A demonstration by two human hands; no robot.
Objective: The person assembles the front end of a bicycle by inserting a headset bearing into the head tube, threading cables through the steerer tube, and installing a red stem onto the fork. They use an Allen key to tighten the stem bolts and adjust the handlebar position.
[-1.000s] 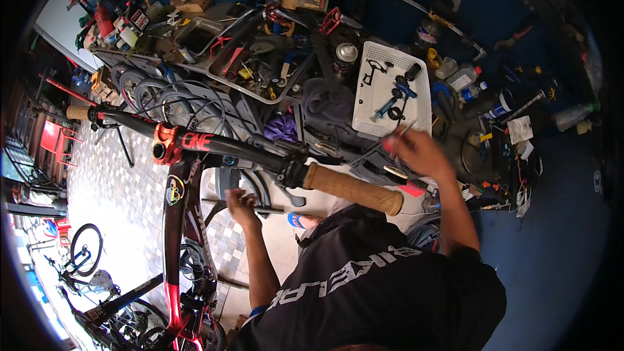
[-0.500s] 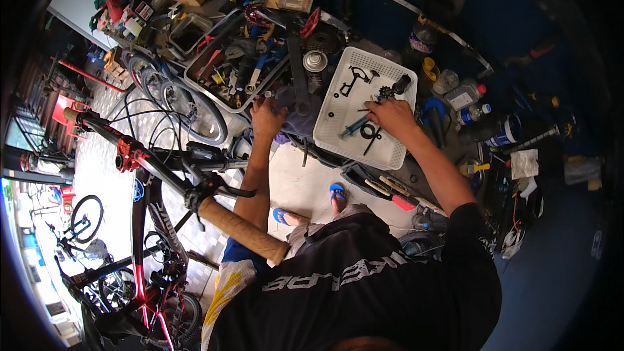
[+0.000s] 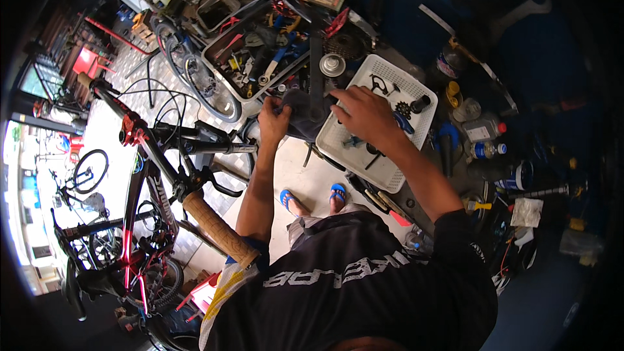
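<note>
Left grip (image 3: 273, 120): thumb and fingers closed on the near left edge of the dark cloth (image 3: 300, 120).
Right grip (image 3: 364, 114): fingers apart and slightly curled, palm down over the left side of the white tray (image 3: 344, 153); fingertips reach toward the cloth, though whether they touch it cannot be told.
Dark cloth: bunched between the two hands, just left of the tray, with the end of a long dark wrench (image 3: 316, 81) lying over it.
White tray: perforated rim, set at a slant; in it a black bracket (image 3: 383, 84), a small black sprocket (image 3: 403, 109), a black cylinder (image 3: 421, 104) and a blue tool (image 3: 404, 121), partly hidden by the right arm.
Spray can (image 3: 332, 65): upright beyond the cloth, near the wrench.
Metal tray (image 3: 246, 99): left of the cloth, heaped with hand tools.
Surface (image 3: 426, 156): dark, carrying both trays, with a yellow cup (image 3: 453, 95) and a red-capped bottle (image 3: 483, 130) to the right.
Bicycle (image 3: 140, 185): on the person's left, its tan handlebar end (image 3: 220, 229) near the left forearm.
Sandals (image 3: 338, 192): blue, on the pale floor (image 3: 302, 175) below.
</note>
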